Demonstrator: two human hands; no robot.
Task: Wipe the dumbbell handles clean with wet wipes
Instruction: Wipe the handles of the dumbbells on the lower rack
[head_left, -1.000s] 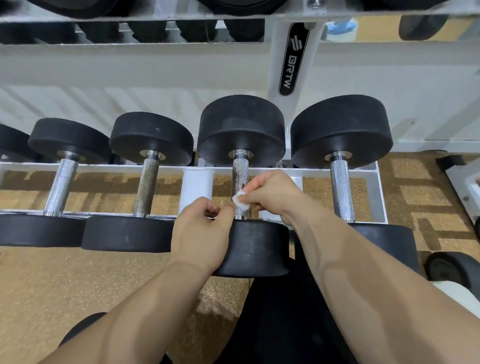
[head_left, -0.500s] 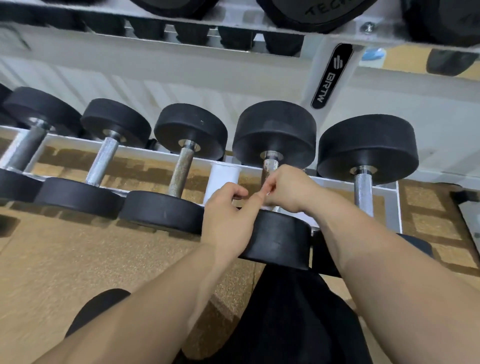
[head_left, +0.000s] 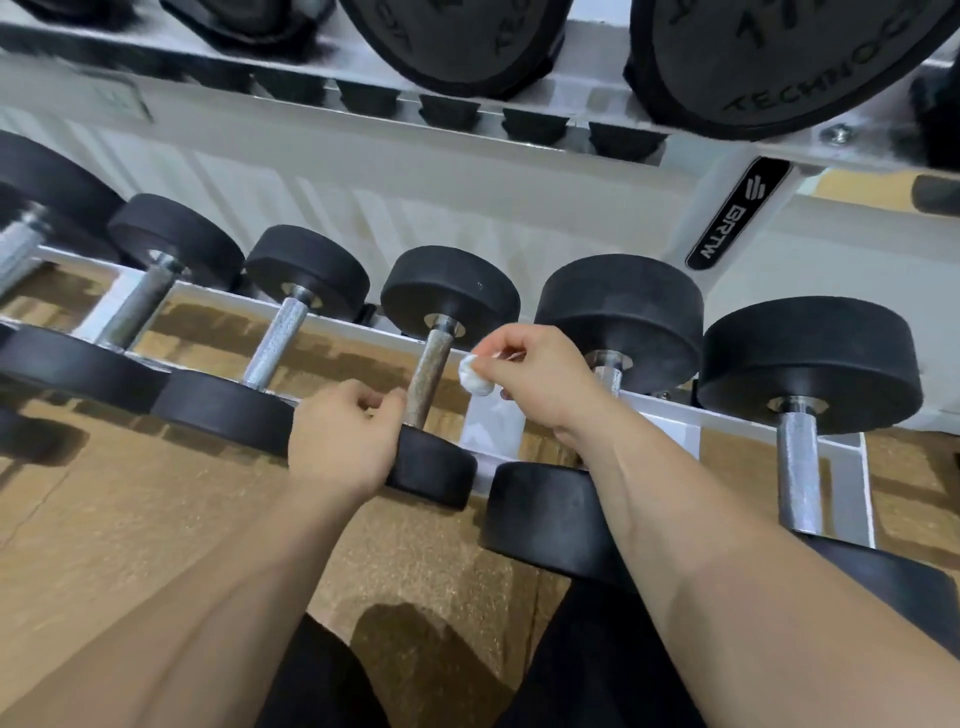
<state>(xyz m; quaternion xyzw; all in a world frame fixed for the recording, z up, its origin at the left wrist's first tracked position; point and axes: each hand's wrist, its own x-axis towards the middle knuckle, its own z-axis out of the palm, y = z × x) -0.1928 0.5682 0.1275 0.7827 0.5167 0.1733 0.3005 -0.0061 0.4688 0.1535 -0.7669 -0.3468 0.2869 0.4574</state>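
A row of black-headed dumbbells lies across a white rack (head_left: 675, 415). One dumbbell with a dull, rusty handle (head_left: 428, 376) sits in the middle. My left hand (head_left: 340, 441) grips its near head (head_left: 436, 470), fingers curled beside the base of the handle. My right hand (head_left: 540, 374) pinches a balled white wet wipe (head_left: 475, 378) just to the right of that handle, close to it but apart. My right forearm hides much of the neighbouring dumbbell's chrome handle (head_left: 605, 376).
More dumbbells lie to the left, the nearest with a chrome handle (head_left: 272, 343), and one lies to the right (head_left: 800, 467). An upper shelf holds large black weights (head_left: 779, 52). Brown cork flooring (head_left: 156, 519) runs under the rack. My black-clad knees (head_left: 597, 665) are below.
Both hands have moved one dumbbell to the left, from the chrome handle to the rusty one. The wipe has come off the earlier handle. The view has swung left.
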